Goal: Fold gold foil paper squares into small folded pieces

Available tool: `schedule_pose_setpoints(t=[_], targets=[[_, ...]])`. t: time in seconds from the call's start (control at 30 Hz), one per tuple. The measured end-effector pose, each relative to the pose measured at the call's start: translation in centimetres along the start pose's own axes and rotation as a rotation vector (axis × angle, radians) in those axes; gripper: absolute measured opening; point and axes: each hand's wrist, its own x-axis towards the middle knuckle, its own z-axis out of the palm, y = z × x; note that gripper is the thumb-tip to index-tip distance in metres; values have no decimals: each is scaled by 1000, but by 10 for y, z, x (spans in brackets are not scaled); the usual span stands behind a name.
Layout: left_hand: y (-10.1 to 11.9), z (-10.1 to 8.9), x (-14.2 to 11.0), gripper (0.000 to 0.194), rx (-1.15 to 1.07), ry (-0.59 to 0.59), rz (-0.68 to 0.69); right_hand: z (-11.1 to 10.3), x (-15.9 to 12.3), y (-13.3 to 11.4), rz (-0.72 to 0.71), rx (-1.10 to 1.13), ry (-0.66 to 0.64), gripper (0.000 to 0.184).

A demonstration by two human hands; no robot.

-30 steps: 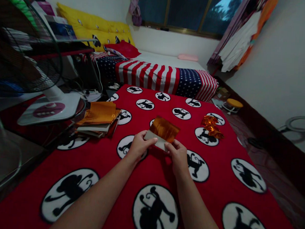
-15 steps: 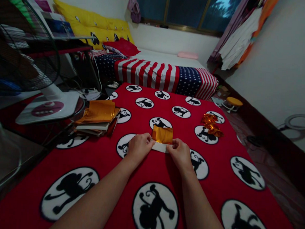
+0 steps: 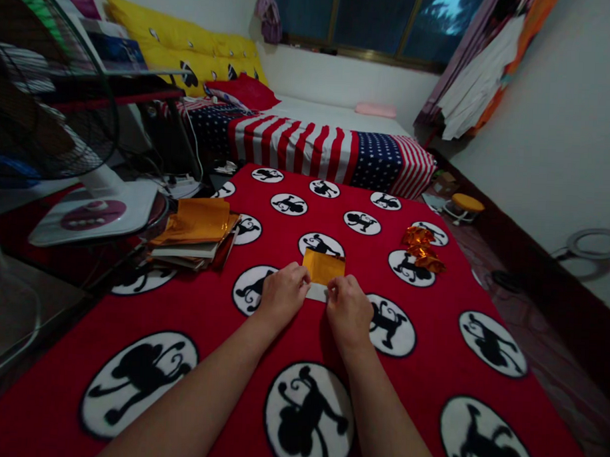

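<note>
A small sheet of gold foil paper [image 3: 323, 267] with a white underside lies on the red blanket [image 3: 202, 318] in front of me. My left hand [image 3: 281, 295] pinches its near left edge with closed fingers. My right hand [image 3: 349, 313] pinches the near right edge the same way. Both hands press the sheet down on the blanket, and their fingertips nearly meet over the white strip.
A stack of gold and white sheets [image 3: 197, 231] lies to the left on the blanket. Crumpled gold foil pieces [image 3: 423, 249] sit to the right. A fan base [image 3: 93, 211] stands at the left, a striped bed [image 3: 318, 145] is beyond, and a yellow stool [image 3: 466, 205] at the right.
The gold sheet was held up off the blanket, then came down flat. My hands lowered with it and moved closer together along its near edge.
</note>
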Motion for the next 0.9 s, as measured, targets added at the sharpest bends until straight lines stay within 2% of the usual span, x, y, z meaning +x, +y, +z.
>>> schedule_pose_setpoints(t=[0.23, 0.4, 0.57, 0.63, 0.73, 0.83, 0.9], targets=[[-5, 6, 0, 14, -32, -49, 43, 7, -14, -22, -154, 72, -27, 29], [-7, 3, -2, 18, -68, -71, 42, 22, -31, -25, -217, 74, -73, 47], [3, 3, -11, 24, 44, 54, 177, 28, -45, -21, -281, 60, -155, 64], [5, 7, -16, 30, 5, 80, 243, 28, -47, -19, -287, 58, -153, 65], [0, 13, -24, 46, -98, -7, 328, 27, -47, -19, -288, 76, -144, 68], [-10, 11, -33, 55, -32, -149, 404, 25, -46, -20, -290, 82, -151, 67], [-17, 5, -37, 56, 49, -187, 394, 22, -46, -18, -298, 70, -161, 67]])
